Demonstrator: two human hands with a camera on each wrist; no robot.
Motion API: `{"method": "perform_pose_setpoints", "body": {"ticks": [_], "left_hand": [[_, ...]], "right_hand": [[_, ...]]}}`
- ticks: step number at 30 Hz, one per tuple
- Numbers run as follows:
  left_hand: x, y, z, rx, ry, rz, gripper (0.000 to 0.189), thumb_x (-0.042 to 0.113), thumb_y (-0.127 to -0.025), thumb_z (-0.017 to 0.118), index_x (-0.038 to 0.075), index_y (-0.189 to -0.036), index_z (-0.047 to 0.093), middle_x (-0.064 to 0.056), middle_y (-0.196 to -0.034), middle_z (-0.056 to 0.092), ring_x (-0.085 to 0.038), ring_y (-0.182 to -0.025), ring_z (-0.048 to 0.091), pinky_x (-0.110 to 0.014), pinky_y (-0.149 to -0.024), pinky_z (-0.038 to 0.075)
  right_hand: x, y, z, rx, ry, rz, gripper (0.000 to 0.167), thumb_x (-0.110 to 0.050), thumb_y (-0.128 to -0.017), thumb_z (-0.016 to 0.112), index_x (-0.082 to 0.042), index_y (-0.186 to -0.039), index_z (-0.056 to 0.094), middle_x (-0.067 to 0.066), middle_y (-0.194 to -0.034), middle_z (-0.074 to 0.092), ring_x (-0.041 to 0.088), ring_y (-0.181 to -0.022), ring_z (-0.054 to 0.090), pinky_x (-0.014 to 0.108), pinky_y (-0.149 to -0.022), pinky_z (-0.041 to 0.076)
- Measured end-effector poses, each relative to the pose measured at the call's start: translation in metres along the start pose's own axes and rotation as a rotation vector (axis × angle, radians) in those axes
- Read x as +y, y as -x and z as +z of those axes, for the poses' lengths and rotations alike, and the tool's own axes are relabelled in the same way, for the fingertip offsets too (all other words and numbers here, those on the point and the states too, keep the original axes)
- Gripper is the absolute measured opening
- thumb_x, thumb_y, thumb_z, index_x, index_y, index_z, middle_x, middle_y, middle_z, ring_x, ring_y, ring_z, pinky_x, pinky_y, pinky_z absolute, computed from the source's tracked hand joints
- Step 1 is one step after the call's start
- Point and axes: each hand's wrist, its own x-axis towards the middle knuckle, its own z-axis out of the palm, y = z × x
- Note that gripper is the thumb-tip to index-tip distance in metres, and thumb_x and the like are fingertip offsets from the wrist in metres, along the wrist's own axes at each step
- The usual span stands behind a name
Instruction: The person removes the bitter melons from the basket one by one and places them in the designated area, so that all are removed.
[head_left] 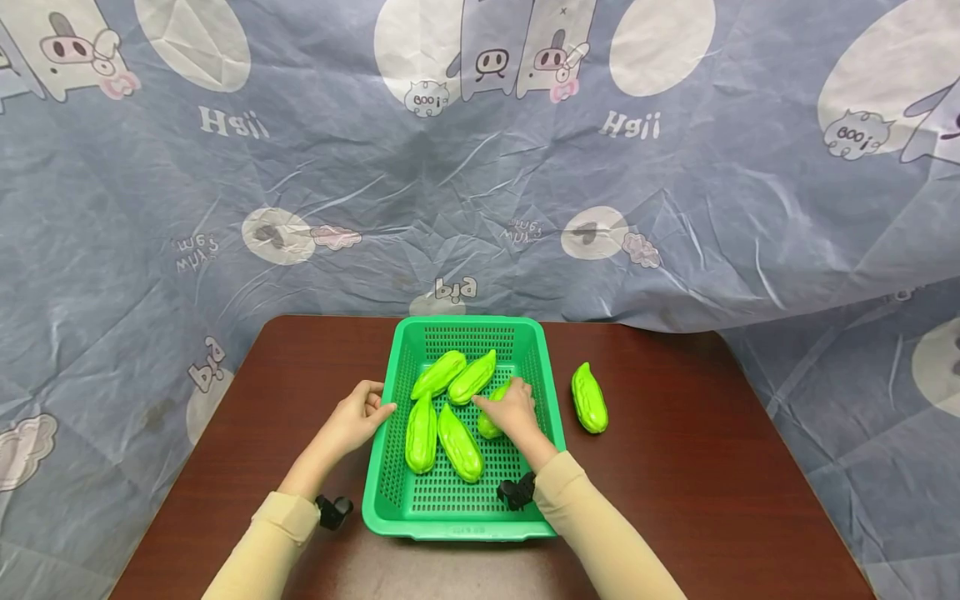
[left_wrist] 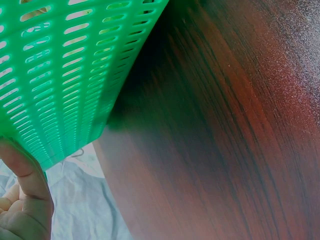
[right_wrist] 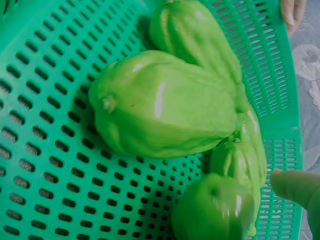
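Observation:
Inside a green plastic basket (head_left: 461, 529) lie several bright green, ridged bitter melons (head_left: 461, 446). My right hand (head_left: 513, 408) reaches over the right side and grips one bitter melon (head_left: 489, 425), partly hidden under the fingers. In the right wrist view, a blurred bitter melon (right_wrist: 212, 210) is near the right thumb (right_wrist: 295, 187), with others beside it. At the basket's left rim, my left hand (head_left: 360, 414) holds the edge with thumb and fingers. The left wrist view has a finger (left_wrist: 25, 167) against the slotted outer wall (left_wrist: 65, 75).
A single bitter melon (head_left: 589, 400) lies on the brown table (head_left: 690, 467), right of the basket. Behind the table hangs a grey-blue printed cloth (head_left: 450, 183). Each wrist carries a small black camera (head_left: 333, 510).

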Motion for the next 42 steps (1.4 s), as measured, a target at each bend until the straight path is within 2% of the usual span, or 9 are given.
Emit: {"method": "perform_pose_setpoints", "body": {"ticks": [7, 15, 27, 42], "left_hand": [[-0.0005, 0.0005, -0.0006, -0.006, 0.006, 0.009, 0.05, 0.024, -0.1, 0.06, -0.001, -0.139, 0.042, -0.013, -0.109, 0.056, -0.022, -0.095, 0.057, -0.035, -0.078, 0.05], [0.0002, 0.0004, 0.0001, -0.006, 0.007, 0.013, 0.051, 0.025, -0.1, 0.061, -0.002, -0.139, 0.042, -0.013, -0.108, 0.055, -0.023, -0.095, 0.057, -0.035, -0.078, 0.049], [0.0015, 0.0015, -0.0002, 0.003, -0.005, 0.005, 0.049, 0.024, -0.1, 0.061, -0.002, -0.137, 0.044, -0.012, -0.106, 0.056, -0.021, -0.093, 0.057, -0.033, -0.077, 0.049], [0.0018, 0.0012, -0.0005, 0.004, -0.004, 0.0, 0.049, 0.023, -0.099, 0.061, -0.002, -0.138, 0.044, -0.012, -0.107, 0.056, -0.021, -0.094, 0.058, -0.036, -0.078, 0.05]], "right_hand": [[0.001, 0.0006, 0.0033, -0.024, 0.031, -0.037, 0.084, -0.022, -0.083, 0.081, 0.004, -0.147, 0.034, 0.028, -0.146, 0.037, 0.05, -0.133, 0.037, 0.059, -0.108, 0.036], [0.0028, -0.0021, 0.0042, -0.042, 0.066, -0.027, 0.086, -0.012, -0.079, 0.083, 0.002, -0.148, 0.035, 0.026, -0.147, 0.037, 0.049, -0.132, 0.039, 0.057, -0.106, 0.04], [0.0056, -0.0038, 0.0064, -0.035, 0.066, -0.023, 0.088, -0.008, -0.076, 0.085, 0.0, -0.148, 0.037, 0.024, -0.152, 0.033, 0.048, -0.135, 0.037, 0.056, -0.105, 0.041], [0.0062, -0.0021, 0.0061, -0.026, 0.056, -0.031, 0.085, -0.005, -0.076, 0.083, 0.0, -0.148, 0.037, 0.024, -0.151, 0.034, 0.049, -0.132, 0.039, 0.057, -0.101, 0.043]]}}
